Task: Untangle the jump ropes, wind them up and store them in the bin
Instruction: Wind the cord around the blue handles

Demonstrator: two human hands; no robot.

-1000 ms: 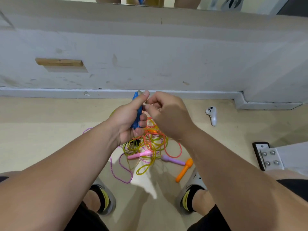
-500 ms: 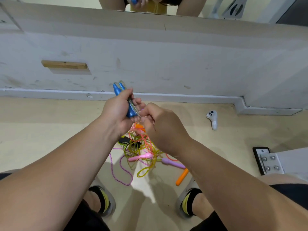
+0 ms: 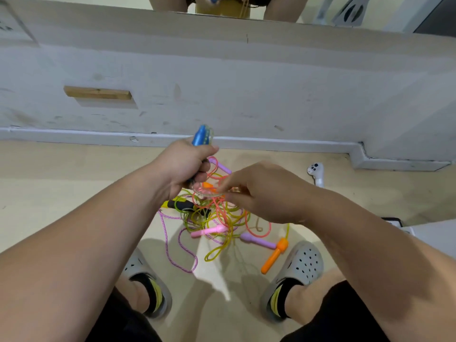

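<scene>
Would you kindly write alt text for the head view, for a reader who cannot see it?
A person's left hand grips blue jump-rope handles while the right hand pinches a clear cord above a tangle of coloured ropes on the floor.

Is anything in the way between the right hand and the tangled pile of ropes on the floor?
Nothing visible is. The right hand sits directly above the tangled pile of coloured plastic jump ropes, pinching a clear cord.
</scene>
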